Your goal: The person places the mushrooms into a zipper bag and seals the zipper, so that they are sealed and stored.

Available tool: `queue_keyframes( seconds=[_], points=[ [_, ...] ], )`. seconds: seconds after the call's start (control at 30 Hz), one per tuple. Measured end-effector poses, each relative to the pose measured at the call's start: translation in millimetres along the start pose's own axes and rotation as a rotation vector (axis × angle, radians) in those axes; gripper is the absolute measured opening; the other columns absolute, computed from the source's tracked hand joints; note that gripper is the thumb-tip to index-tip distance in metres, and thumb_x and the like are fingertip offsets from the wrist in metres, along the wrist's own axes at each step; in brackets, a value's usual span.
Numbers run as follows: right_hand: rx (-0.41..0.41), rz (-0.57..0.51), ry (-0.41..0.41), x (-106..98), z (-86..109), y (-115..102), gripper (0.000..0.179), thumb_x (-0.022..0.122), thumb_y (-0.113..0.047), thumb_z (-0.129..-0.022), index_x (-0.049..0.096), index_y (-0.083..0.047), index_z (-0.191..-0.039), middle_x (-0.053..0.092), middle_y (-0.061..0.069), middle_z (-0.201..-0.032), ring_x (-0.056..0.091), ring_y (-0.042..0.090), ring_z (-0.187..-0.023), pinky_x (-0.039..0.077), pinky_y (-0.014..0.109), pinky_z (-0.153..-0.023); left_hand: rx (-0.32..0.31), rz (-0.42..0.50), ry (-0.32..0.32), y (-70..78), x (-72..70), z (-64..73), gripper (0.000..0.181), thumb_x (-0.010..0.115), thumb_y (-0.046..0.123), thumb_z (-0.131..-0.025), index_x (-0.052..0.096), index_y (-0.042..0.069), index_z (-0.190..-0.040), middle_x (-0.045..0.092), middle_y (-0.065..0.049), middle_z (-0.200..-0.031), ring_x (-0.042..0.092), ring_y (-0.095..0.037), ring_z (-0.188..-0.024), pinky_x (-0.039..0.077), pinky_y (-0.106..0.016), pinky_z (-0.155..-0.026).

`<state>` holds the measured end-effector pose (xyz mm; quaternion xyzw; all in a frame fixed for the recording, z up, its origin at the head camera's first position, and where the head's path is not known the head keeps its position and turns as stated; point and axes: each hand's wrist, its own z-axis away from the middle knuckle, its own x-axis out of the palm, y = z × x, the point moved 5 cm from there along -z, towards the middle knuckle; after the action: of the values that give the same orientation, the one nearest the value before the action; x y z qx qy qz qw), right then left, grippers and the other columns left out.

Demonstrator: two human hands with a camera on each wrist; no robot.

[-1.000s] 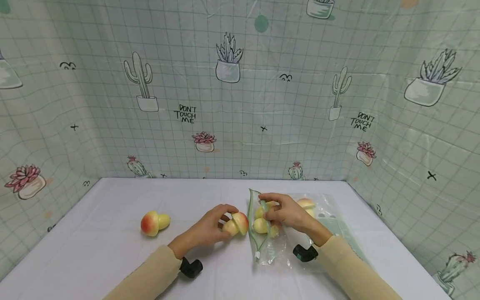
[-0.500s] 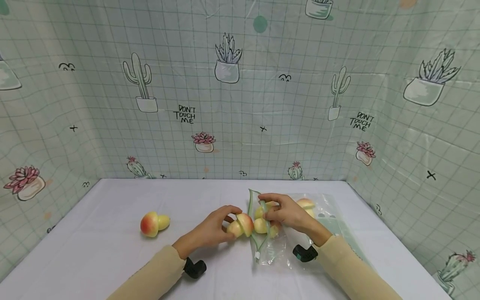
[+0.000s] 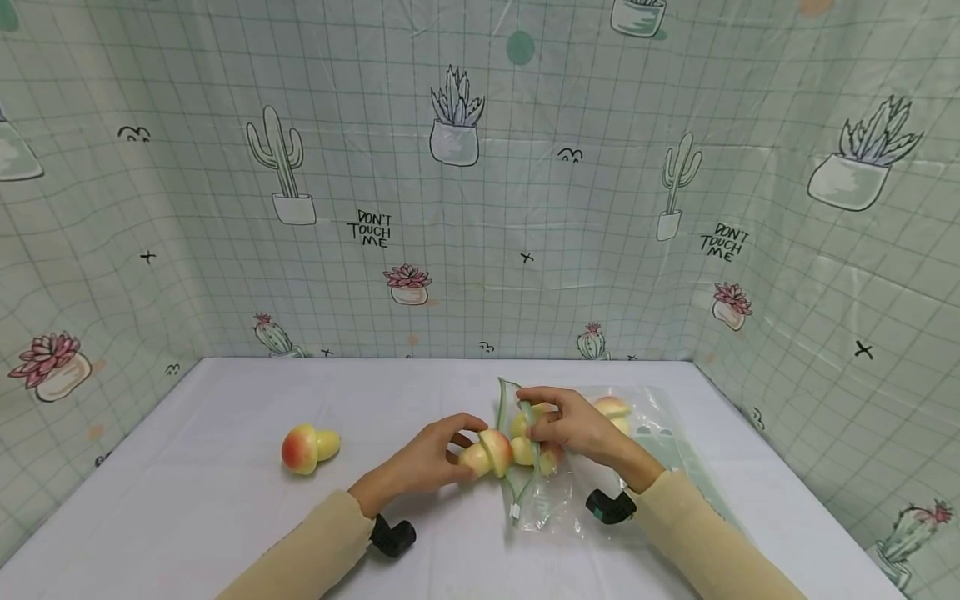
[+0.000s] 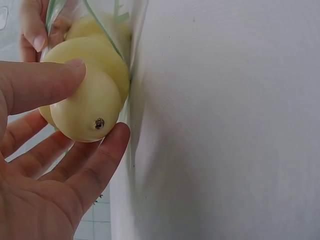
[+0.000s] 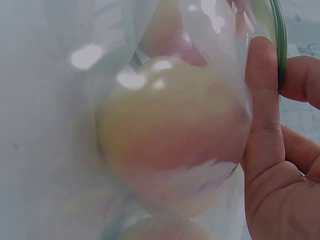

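My left hand holds a toy mushroom with a red-and-yellow cap and a pale yellow stem. In the left wrist view the thumb lies on top of the stem and the fingers curve beneath it. The cap points right, at the mouth of a clear zip bag with a green seal. My right hand pinches the upper rim of the bag between thumb and fingers, keeping the mouth apart. Inside the bag lie several similar mushrooms; one shows large through the plastic in the right wrist view.
Another toy mushroom lies on the white table, left of the left hand. A white zip slider hangs at the bag's near corner. A curtain printed with cacti surrounds the table at the back and sides.
My left hand has moved a little to the right, bringing the mushroom's cap from beside the bag to its mouth. My right hand has kept its hold on the rim.
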<state>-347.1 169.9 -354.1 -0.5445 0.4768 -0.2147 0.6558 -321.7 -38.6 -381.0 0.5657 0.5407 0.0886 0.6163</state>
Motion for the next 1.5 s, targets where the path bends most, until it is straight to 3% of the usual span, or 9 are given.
queue_keyframes(
  seconds=[0.6,0.9,1.13,1.5],
  points=[
    [0.004,-0.017,-0.018,2.6,-0.3,3.3,0.063,0.064,-0.002,-0.082,0.044,-0.006,-0.141,0.051,0.026,-0.131,0.063,0.017,-0.078,0.053,0.029,-0.067,-0.029,0.013,-0.018,1.8,9.2,-5.6,0.055,0.073,0.003,-0.082,0.051,0.010,-0.131,0.050,-0.004,-0.134,0.056,-0.023,-0.111,0.052,-0.023,-0.078],
    [0.013,0.003,-0.007,0.3,-0.2,3.6,0.062,0.064,-0.003,-0.082,0.044,-0.008,-0.141,0.063,0.023,-0.115,0.063,0.018,-0.081,0.053,0.030,-0.070,0.003,0.012,-0.027,3.1,14.7,-10.3,0.053,0.072,0.004,-0.083,0.051,0.007,-0.132,0.048,-0.010,-0.133,0.056,-0.025,-0.110,0.052,-0.022,-0.078],
    [-0.001,-0.005,-0.023,3.3,-0.3,3.2,0.063,0.067,-0.006,-0.083,0.042,-0.002,-0.141,0.044,0.026,-0.138,0.064,0.017,-0.083,0.054,0.029,-0.070,0.006,-0.002,-0.034,5.1,20.4,-14.1,0.053,0.073,0.005,-0.083,0.052,0.007,-0.131,0.049,-0.009,-0.130,0.057,-0.024,-0.108,0.052,-0.021,-0.077],
    [0.005,-0.010,-0.025,4.2,0.1,3.3,0.063,0.066,-0.005,-0.084,0.042,-0.004,-0.142,0.048,0.025,-0.133,0.062,0.017,-0.078,0.052,0.028,-0.066,-0.015,-0.018,-0.034,4.9,24.3,-19.6,0.055,0.074,0.007,-0.082,0.051,0.007,-0.132,0.051,-0.007,-0.131,0.057,-0.023,-0.108,0.051,-0.021,-0.077]
  ],
)
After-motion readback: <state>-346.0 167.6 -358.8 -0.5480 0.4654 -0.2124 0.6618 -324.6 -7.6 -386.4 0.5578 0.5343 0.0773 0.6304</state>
